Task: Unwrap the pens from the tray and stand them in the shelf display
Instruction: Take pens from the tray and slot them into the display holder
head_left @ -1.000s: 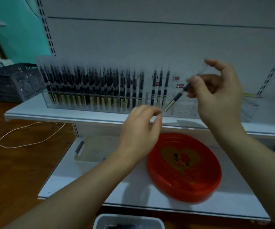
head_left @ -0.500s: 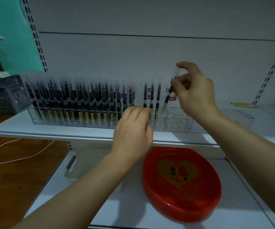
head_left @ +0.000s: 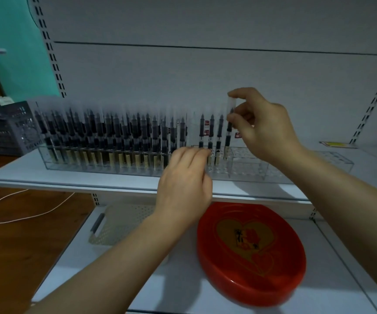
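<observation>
**Pen going upright into the clear display rack**

The right hand (head_left: 263,125) pinches a pen (head_left: 229,130) near its clear cap end between thumb and fingertips, holding it almost upright with the lower tip at or just inside a slot of the clear acrylic display rack (head_left: 246,165) on the upper shelf (head_left: 69,180). It stands just right of three pens already placed singly, and well right of the dense row of standing pens (head_left: 106,137) filling the rack's left part. The left hand (head_left: 184,184) reaches to the rack's front edge with fingers curled loosely; whether it grips anything or only steadies the rack cannot be told from this view.

Below, on the lower shelf, the red heart-printed tray (head_left: 251,252) shows no pens in its visible bowl, so this may be among the last.

The pen looks light, thin and stiff, with a smooth plastic barrel that could slip or pivot in a loose pinch. Holding it high near the cap gives clearance over neighbouring pens, though a grip lower down would steer the tip more surely. The rack seems light too and could slide if pushed; steadying it makes sense.
</observation>
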`<action>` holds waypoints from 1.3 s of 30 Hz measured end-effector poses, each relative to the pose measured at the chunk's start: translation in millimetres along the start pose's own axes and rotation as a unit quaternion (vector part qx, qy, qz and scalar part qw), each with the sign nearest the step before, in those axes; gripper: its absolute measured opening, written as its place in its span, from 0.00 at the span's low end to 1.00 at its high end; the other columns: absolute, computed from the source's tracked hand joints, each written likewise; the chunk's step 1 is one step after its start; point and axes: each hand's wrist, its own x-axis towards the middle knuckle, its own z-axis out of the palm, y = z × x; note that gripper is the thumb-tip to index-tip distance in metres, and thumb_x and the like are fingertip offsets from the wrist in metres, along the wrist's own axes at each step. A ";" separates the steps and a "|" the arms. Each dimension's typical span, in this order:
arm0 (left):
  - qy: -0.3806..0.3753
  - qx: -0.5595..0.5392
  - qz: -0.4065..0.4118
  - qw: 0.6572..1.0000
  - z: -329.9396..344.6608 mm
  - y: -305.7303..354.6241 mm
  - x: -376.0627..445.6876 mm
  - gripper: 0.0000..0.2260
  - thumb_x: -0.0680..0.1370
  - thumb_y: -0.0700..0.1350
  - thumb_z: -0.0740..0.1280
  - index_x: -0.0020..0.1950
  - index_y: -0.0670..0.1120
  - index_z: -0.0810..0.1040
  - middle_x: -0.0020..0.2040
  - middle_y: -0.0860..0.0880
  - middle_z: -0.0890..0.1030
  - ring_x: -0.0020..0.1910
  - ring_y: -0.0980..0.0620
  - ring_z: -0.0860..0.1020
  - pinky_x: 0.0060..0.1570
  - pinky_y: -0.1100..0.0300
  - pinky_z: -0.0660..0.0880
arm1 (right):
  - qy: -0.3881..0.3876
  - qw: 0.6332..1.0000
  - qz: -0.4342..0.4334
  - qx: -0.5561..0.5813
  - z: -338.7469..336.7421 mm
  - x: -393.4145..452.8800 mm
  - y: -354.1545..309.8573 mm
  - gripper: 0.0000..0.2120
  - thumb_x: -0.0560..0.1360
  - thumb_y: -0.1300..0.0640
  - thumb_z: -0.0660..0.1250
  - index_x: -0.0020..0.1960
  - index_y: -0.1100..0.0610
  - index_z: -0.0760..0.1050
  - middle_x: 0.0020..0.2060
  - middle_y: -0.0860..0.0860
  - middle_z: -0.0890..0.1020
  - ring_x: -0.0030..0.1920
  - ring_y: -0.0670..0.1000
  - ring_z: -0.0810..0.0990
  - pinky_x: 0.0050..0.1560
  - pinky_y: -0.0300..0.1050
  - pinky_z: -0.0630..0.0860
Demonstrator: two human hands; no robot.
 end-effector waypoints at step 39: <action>-0.366 -0.128 -0.088 0.917 0.7 -74.4 -219.7 0.13 0.80 0.54 0.66 0.63 0.51 0.76 0.54 0.55 0.78 0.52 0.59 0.76 0.54 0.57 0.75 | -0.279 0.949 0.124 0.085 136.9 -336.0 -36.3 0.15 0.79 0.51 0.68 0.65 0.49 0.77 0.50 0.42 0.81 0.47 0.42 0.79 0.49 0.42 0.77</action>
